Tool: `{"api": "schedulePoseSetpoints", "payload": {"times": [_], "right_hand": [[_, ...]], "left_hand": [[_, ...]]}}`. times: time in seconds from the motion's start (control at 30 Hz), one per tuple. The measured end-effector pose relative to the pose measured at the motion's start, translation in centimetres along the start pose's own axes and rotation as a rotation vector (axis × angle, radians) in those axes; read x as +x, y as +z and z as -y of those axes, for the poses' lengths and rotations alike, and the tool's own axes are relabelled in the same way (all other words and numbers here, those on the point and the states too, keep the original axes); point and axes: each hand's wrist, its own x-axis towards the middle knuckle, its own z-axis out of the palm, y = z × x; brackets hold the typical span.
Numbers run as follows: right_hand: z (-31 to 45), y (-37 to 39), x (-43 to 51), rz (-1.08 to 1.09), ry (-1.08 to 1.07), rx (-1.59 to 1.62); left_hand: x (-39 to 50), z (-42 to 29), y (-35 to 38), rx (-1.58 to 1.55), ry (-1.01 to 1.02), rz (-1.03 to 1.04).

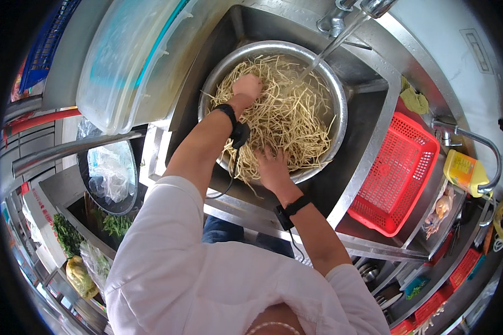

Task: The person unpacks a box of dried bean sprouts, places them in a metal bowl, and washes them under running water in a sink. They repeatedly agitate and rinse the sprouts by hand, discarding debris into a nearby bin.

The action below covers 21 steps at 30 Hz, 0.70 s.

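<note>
A wide round metal basin (339,125) stands in a stainless steel sink, heaped with long, thin, pale yellow strands (283,113) that look like roots or stems. Water shows among them at the basin's far right. My left hand (248,86) is pressed into the far left of the heap, knuckles up and curled, its fingertips hidden. On the near side of the heap lies my right hand (272,169), fingers apart and partly sunk among the strands. Each wrist wears a black strap with a small device and cable.
Water (322,54) runs from the faucet (375,6) into the basin. Right of it, a red plastic basket (392,171) sits in the adjoining sink compartment. A yellow bottle (465,171) and a second faucet (478,136) stand beyond. Translucent plastic tubs (117,71) rise at the left.
</note>
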Motion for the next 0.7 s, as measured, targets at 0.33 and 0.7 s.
{"api": "schedulePoseSetpoints", "payload": {"times": [0.33, 0.7], "right_hand": [[0.4, -1.2, -0.3, 0.125, 0.037, 0.027], [0.0, 0.5, -0.6, 0.091, 0.019, -0.034]], "left_hand": [[-5.2, 2.8, -1.8, -0.478, 0.278, -0.244], [-1.2, -0.2, -0.3, 0.030, -0.103, 0.140]]}}
